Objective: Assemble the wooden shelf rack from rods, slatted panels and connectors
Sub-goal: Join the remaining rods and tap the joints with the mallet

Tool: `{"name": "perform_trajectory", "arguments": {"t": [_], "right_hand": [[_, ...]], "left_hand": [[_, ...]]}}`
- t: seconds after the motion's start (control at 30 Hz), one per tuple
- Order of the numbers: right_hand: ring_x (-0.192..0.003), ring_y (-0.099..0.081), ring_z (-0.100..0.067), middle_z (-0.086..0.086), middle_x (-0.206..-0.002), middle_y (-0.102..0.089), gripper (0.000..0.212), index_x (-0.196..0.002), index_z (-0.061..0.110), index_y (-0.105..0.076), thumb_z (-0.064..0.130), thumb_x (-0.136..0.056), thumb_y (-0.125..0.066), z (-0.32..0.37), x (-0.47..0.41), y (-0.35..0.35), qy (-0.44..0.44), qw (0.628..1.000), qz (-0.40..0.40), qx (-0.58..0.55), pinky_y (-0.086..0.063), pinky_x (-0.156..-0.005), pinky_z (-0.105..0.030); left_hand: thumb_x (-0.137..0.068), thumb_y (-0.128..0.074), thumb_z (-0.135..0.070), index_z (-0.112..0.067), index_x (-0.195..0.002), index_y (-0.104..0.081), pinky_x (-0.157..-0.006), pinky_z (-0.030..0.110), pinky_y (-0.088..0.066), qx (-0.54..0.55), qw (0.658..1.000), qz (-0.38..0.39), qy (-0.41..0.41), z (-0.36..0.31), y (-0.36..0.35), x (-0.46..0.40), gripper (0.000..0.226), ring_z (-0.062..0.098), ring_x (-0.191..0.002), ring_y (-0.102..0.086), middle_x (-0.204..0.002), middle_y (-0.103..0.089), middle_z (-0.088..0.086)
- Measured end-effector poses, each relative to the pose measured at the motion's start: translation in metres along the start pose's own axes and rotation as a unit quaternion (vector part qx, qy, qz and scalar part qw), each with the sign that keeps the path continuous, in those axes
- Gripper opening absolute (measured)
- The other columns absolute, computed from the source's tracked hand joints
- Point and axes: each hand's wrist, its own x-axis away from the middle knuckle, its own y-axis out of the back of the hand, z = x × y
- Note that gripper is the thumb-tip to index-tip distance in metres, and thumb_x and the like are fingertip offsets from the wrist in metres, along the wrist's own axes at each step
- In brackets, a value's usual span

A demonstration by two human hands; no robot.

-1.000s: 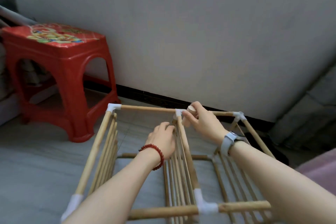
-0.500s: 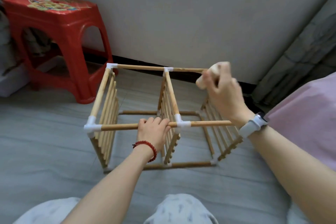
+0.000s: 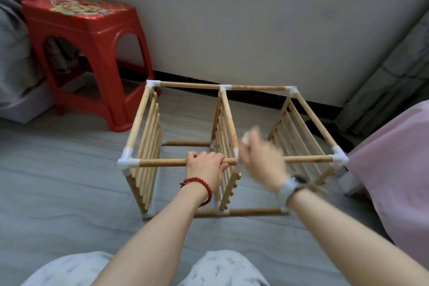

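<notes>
Wooden rods and slatted panels, joined by white connectors, are making up the rack [image 3: 222, 146] that is standing on the grey floor [image 3: 58, 181] in front of my knees. I am taking the rack as my landmark. Three slatted panels are standing upright in it: one at its left end [image 3: 148, 146], one in the middle [image 3: 226, 146] and one at its right end [image 3: 299, 132]. Rods are running along the top and bottom edges between the white corner connectors [image 3: 126, 162].

My left hand [image 3: 204, 167] is gripping the near top rod [image 3: 167, 162], fingers curled over it, just left of the middle panel. A red bead bracelet [image 3: 199, 187] is sitting on that wrist.

My right hand [image 3: 260, 158] is blurring with motion at the near top rod, just right of the middle panel. It seems to be holding something pale by the fingertips, but I cannot tell what it is, nor whether the fingers are clamped or apart. A pale watch band [image 3: 287, 189] is showing on that wrist.

A red plastic stool [image 3: 92, 58] is standing behind the rack's left end, against the white wall [image 3: 255, 18]. Pink fabric [image 3: 394, 181] is lying to the right of the rack.
</notes>
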Motion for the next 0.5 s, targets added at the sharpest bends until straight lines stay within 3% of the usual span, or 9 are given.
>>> {"name": "perform_trajectory", "arguments": {"t": [0.03,0.07,0.17,0.23,0.27,0.33,0.37,0.4,0.5], "right_hand": [[-0.069,-0.065,-0.019,0.005,-0.076,-0.060,0.030,-0.112,0.015,-0.036,0.042,-0.099,-0.032,-0.001,0.015,-0.012,0.001,0.994,0.097,0.056,-0.051,-0.060,-0.033],[-0.066,-0.064,-0.022,0.003,-0.076,-0.061,0.026,-0.105,0.017,-0.035,0.042,-0.098,-0.032,-0.002,0.017,-0.015,0.009,0.992,0.116,0.057,-0.052,-0.060,-0.036],[-0.053,-0.058,-0.010,0.009,-0.066,-0.056,0.024,-0.096,0.026,-0.030,0.050,-0.094,-0.030,-0.006,-0.020,0.007,0.014,0.996,-0.052,-0.074,-0.047,-0.047,-0.027],[-0.057,-0.059,-0.002,0.017,-0.065,-0.055,0.021,-0.094,0.030,-0.029,0.051,-0.094,-0.031,-0.005,-0.029,0.018,-0.003,0.962,-0.191,-0.197,-0.039,-0.047,-0.012],[-0.060,-0.061,-0.002,0.017,-0.068,-0.056,0.021,-0.096,0.027,-0.031,0.049,-0.096,-0.033,-0.004,-0.021,0.015,-0.019,0.961,-0.187,-0.205,-0.040,-0.047,-0.012],[-0.066,-0.065,-0.016,0.008,-0.072,-0.059,0.025,-0.101,0.019,-0.034,0.044,-0.098,-0.034,0.001,0.012,-0.010,-0.018,0.999,0.002,-0.036,-0.049,-0.053,-0.029],[-0.066,-0.065,-0.021,0.006,-0.072,-0.058,0.025,-0.103,0.017,-0.035,0.042,-0.098,-0.033,0.001,0.022,-0.019,-0.003,0.995,0.093,0.033,-0.051,-0.055,-0.035],[-0.061,-0.063,-0.020,0.007,-0.068,-0.055,0.026,-0.102,0.018,-0.036,0.043,-0.098,-0.032,-0.001,0.017,-0.020,0.015,0.994,0.101,0.041,-0.051,-0.052,-0.034],[-0.043,-0.049,-0.005,0.012,-0.059,-0.048,0.027,-0.097,0.021,-0.034,0.048,-0.095,-0.030,-0.004,-0.023,0.004,0.030,0.994,-0.098,-0.045,-0.031,-0.039,-0.015]], "left_hand": [[-0.098,-0.032,-0.040,-0.034,-0.105,-0.053,-0.085,0.035,-0.021,0.000,1.000,0.001,-0.001,0.000,-0.001,0.001,0.023,0.012,-0.093,-0.049,-0.097,-0.057,-0.014],[-0.098,-0.032,-0.040,-0.034,-0.105,-0.053,-0.085,0.035,-0.020,0.000,1.000,-0.004,-0.003,0.001,-0.001,0.001,0.023,0.012,-0.094,-0.050,-0.098,-0.057,-0.013],[-0.098,-0.032,-0.040,-0.034,-0.107,-0.053,-0.088,0.036,-0.021,0.001,1.000,0.000,-0.003,0.002,-0.001,0.001,0.024,0.012,-0.094,-0.050,-0.098,-0.057,-0.013],[-0.098,-0.032,-0.040,-0.033,-0.107,-0.053,-0.089,0.036,-0.022,0.004,1.000,0.005,-0.003,0.002,-0.002,0.001,0.024,0.011,-0.093,-0.049,-0.097,-0.056,-0.014],[-0.098,-0.032,-0.039,-0.033,-0.107,-0.053,-0.089,0.036,-0.022,0.005,1.000,0.008,-0.003,0.001,0.000,0.001,0.024,0.011,-0.093,-0.049,-0.096,-0.055,-0.014],[-0.098,-0.032,-0.039,-0.033,-0.104,-0.053,-0.088,0.036,-0.022,0.009,1.000,0.019,0.000,0.000,0.003,0.000,0.022,0.011,-0.094,-0.050,-0.097,-0.056,-0.014],[-0.098,-0.033,-0.039,-0.033,-0.103,-0.053,-0.088,0.036,-0.022,0.011,1.000,0.021,0.000,0.000,0.002,0.001,0.022,0.012,-0.094,-0.050,-0.096,-0.056,-0.013],[-0.098,-0.033,-0.039,-0.034,-0.102,-0.054,-0.087,0.036,-0.022,0.012,1.000,0.016,-0.003,0.000,0.002,0.001,0.022,0.012,-0.094,-0.051,-0.095,-0.056,-0.014],[-0.097,-0.034,-0.039,-0.034,-0.099,-0.054,-0.087,0.035,-0.023,0.026,0.999,0.024,-0.001,0.001,0.004,0.000,0.021,0.011,-0.087,-0.049,-0.086,-0.051,-0.015]]}}
